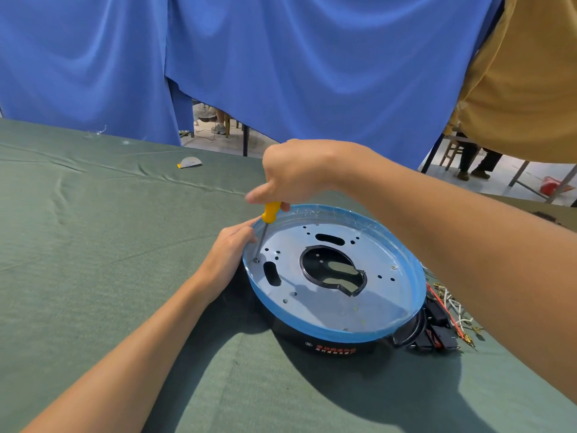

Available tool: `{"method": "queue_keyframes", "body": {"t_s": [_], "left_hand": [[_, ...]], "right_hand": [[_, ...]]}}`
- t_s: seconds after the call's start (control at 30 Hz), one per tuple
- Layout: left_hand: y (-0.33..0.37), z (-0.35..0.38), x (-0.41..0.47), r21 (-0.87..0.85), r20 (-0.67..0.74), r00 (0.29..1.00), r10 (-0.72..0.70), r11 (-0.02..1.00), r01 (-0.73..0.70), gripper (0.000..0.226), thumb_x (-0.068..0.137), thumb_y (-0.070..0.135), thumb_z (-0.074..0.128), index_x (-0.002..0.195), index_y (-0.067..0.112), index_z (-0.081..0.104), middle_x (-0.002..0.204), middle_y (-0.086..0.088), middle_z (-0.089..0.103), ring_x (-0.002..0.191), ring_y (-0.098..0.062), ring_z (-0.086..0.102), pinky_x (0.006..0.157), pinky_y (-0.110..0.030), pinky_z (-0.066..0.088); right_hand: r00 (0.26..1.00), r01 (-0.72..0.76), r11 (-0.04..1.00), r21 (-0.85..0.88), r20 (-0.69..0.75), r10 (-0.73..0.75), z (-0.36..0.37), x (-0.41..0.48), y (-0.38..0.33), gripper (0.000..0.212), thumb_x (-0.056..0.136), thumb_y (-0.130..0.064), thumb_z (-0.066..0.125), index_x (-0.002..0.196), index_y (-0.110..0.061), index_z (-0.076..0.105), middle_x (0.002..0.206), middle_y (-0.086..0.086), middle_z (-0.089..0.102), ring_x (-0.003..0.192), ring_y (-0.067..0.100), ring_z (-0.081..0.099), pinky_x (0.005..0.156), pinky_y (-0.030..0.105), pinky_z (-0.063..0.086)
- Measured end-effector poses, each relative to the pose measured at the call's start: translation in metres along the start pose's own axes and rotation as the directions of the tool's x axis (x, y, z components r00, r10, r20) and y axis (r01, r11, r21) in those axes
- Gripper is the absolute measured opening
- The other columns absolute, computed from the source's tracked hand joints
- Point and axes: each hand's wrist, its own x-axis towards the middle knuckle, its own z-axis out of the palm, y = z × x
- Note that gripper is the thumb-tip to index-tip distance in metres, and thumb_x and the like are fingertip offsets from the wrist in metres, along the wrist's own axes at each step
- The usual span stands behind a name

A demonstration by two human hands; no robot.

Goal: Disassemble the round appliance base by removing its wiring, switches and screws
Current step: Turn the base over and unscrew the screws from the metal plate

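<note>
The round appliance base (315,323), black with a blue-filmed rim and a silver metal plate, sits on the green cloth. My right hand (296,173) grips a yellow-handled screwdriver (271,211) from above; its tip stands on a screw (256,260) at the plate's left edge. My left hand (232,245) grips the rim next to that screw. Another screw (394,267) shows on the plate's right side. Black switches (437,326) with red and white wires (452,304) lie by the base's right side.
A green cloth (93,260) covers the table. A small grey half-round piece (190,162) lies at the back. Blue curtains (281,57) hang behind the table. A person in a mustard shirt (524,73) stands at the far right.
</note>
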Motion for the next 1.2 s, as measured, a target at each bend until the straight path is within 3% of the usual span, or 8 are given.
{"method": "queue_keyframes", "body": {"t_s": [0.13,0.4,0.57,0.67,0.87,0.97,1.07,1.2], "left_hand": [[-0.003,-0.001,0.002,0.018,-0.011,1.000,-0.017,1.000,0.017,0.040,0.073,0.016,0.041,0.087,0.029,0.077,0.083,0.004,0.073,0.078,-0.012,0.066,0.071,-0.026,0.049],[0.002,0.003,-0.001,0.024,-0.036,0.999,0.015,1.000,-0.014,0.041,0.080,0.012,0.039,0.061,0.030,0.070,0.063,0.012,0.066,0.059,-0.001,0.059,0.058,-0.014,0.046],[0.003,0.001,-0.001,0.031,-0.010,1.000,0.000,1.000,0.000,0.039,0.074,0.014,0.040,0.075,0.031,0.075,0.072,0.009,0.070,0.066,-0.005,0.062,0.060,-0.015,0.047],[0.003,0.001,-0.002,0.031,-0.015,1.000,-0.003,1.000,0.003,0.039,0.074,0.014,0.040,0.075,0.032,0.075,0.073,0.008,0.070,0.067,-0.006,0.063,0.061,-0.015,0.047],[0.004,0.003,-0.002,0.031,-0.049,0.999,-0.001,1.000,0.003,0.055,0.092,-0.002,0.035,0.059,0.028,0.070,0.064,0.010,0.066,0.060,-0.003,0.060,0.058,-0.014,0.046],[0.002,0.001,0.000,0.060,-0.078,0.997,-0.010,0.998,0.015,0.040,0.088,0.009,0.040,0.058,0.021,0.064,0.065,0.003,0.063,0.063,-0.011,0.056,0.064,-0.021,0.044],[0.001,0.001,-0.001,0.054,-0.052,0.999,0.000,0.999,0.003,0.033,0.078,0.015,0.041,0.068,0.020,0.072,0.071,0.003,0.068,0.068,-0.011,0.061,0.065,-0.022,0.047],[0.002,0.001,-0.001,0.043,-0.029,1.000,0.002,0.999,-0.001,0.040,0.077,0.017,0.040,0.071,0.034,0.075,0.071,0.009,0.071,0.067,-0.005,0.064,0.062,-0.016,0.049]], "right_hand": [[0.999,0.018,0.999,-0.026,-0.031,-0.019,-0.003,-0.003,0.001,0.032,0.084,-0.036,0.068,0.062,-0.016,0.055,0.055,-0.005,0.047,0.054,0.015,0.043,0.044,0.024,0.029],[0.993,0.115,0.993,0.039,0.030,-0.116,-0.006,-0.001,-0.005,0.017,0.079,-0.029,0.075,0.073,-0.027,0.060,0.084,-0.008,0.060,0.067,0.006,0.050,0.051,0.024,0.033],[1.000,0.024,0.999,-0.027,0.002,-0.024,-0.001,0.000,-0.005,0.052,0.094,-0.055,0.046,0.060,-0.016,0.052,0.058,-0.004,0.048,0.052,0.011,0.044,0.044,0.025,0.030],[0.999,0.043,0.998,-0.048,0.004,-0.043,-0.002,0.001,-0.003,0.039,0.091,-0.038,0.058,0.059,-0.016,0.055,0.054,-0.004,0.044,0.053,0.016,0.041,0.041,0.023,0.030],[0.990,0.119,0.990,0.071,0.065,-0.124,-0.007,0.001,-0.007,0.013,0.076,-0.018,0.075,0.078,-0.028,0.066,0.088,-0.003,0.063,0.075,0.016,0.057,0.054,0.024,0.041],[0.989,0.118,0.993,0.021,0.084,-0.119,-0.005,0.003,-0.009,0.011,0.080,-0.028,0.073,0.086,-0.022,0.066,0.086,-0.005,0.062,0.071,0.014,0.055,0.052,0.024,0.038],[0.991,0.020,1.000,-0.005,0.134,-0.019,-0.007,0.004,-0.008,0.050,0.091,-0.056,0.051,0.071,-0.013,0.065,0.054,-0.007,0.060,0.049,0.015,0.050,0.047,0.023,0.037],[0.995,0.038,0.996,-0.085,0.099,-0.030,-0.006,0.005,-0.009,0.039,0.093,-0.038,0.054,0.062,-0.014,0.061,0.057,-0.001,0.053,0.052,0.018,0.044,0.044,0.023,0.032]]}}
